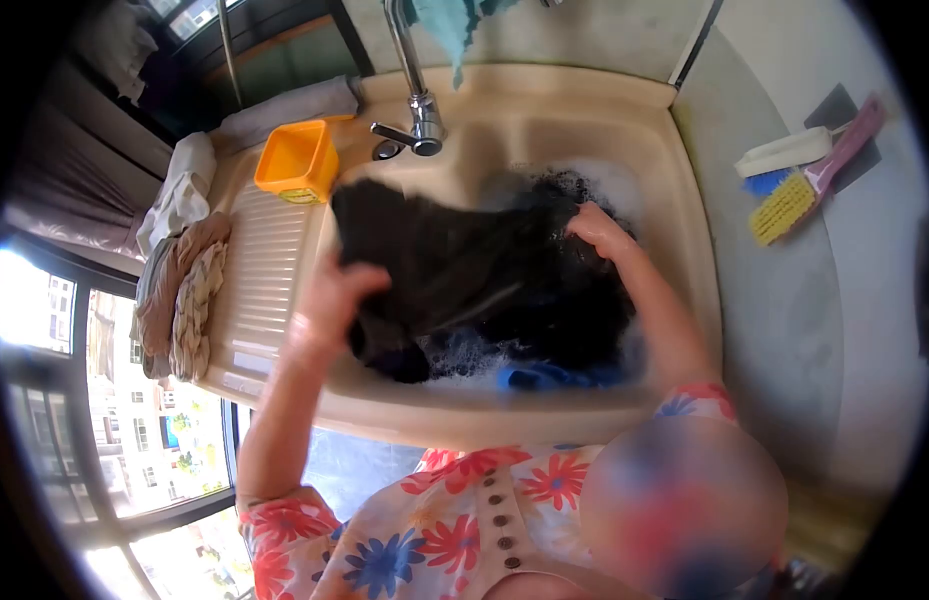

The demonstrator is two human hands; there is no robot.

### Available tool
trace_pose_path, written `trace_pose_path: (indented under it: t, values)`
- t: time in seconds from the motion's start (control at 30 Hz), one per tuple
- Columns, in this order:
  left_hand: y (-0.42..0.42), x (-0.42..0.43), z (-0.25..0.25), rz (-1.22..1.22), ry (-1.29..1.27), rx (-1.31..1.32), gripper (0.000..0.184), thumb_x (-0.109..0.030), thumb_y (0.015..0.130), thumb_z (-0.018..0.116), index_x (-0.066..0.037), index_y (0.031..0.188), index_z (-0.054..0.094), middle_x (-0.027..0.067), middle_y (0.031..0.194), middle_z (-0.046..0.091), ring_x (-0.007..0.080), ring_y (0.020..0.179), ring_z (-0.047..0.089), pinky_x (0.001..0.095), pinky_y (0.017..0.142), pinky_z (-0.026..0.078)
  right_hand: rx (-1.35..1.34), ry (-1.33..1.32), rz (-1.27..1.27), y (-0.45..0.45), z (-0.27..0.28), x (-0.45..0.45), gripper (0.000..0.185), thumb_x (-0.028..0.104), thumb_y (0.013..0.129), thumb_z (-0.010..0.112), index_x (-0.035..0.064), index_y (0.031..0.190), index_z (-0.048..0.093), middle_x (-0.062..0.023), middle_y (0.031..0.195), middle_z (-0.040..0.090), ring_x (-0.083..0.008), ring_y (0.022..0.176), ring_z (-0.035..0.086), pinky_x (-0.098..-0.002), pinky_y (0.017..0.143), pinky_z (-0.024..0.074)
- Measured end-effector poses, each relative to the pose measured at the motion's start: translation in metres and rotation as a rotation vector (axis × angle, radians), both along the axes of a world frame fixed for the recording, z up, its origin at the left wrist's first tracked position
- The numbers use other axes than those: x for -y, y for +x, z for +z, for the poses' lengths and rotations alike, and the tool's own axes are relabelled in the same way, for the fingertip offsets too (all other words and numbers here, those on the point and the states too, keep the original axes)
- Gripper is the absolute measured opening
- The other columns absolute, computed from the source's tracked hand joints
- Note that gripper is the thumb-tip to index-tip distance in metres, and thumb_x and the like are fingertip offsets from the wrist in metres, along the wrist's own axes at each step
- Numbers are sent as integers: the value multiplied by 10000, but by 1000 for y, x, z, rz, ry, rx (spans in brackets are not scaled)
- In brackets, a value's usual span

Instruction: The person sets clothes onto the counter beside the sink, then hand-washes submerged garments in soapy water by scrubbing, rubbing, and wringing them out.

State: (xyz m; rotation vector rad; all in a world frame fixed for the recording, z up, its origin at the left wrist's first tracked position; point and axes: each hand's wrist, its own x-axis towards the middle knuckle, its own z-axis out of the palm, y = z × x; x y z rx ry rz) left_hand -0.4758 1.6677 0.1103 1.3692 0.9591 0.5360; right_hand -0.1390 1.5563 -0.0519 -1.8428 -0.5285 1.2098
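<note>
A dark, wet cloth point(444, 260) stretches across the sink basin point(681, 170), raised at its left end and down in the sudsy water at its right. My left hand point(339, 295) grips its left end, thumb over the fabric, near the basin's left edge. At the right, my right hand point(596, 230) has its fingers closed on the dark fabric at the water's surface; the fingertips are partly hidden. Below the cloth, white suds and a blue cloth point(554, 377) show in the water near the front rim.
The faucet point(421, 120) stands behind the basin. An orange container point(297, 160) sits on the ribbed drainboard point(254, 290). Cloths point(189, 290) hang over its left edge. A yellow-bristled brush point(784, 208) and a white-handled brush point(784, 153) are on the right wall.
</note>
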Motion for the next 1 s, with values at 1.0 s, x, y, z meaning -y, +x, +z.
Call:
trace_pose_path:
  t: [1.0]
  values:
    - [91, -27, -340, -453, 703, -297, 398, -370, 844, 437, -85, 1105, 534, 105, 1079, 547, 215, 1030, 498, 385, 908, 389, 832, 372, 96, -131, -44, -72, 212, 236, 698, 626, 45, 757, 555, -169, 767, 565, -392, 693, 542, -412, 648, 472]
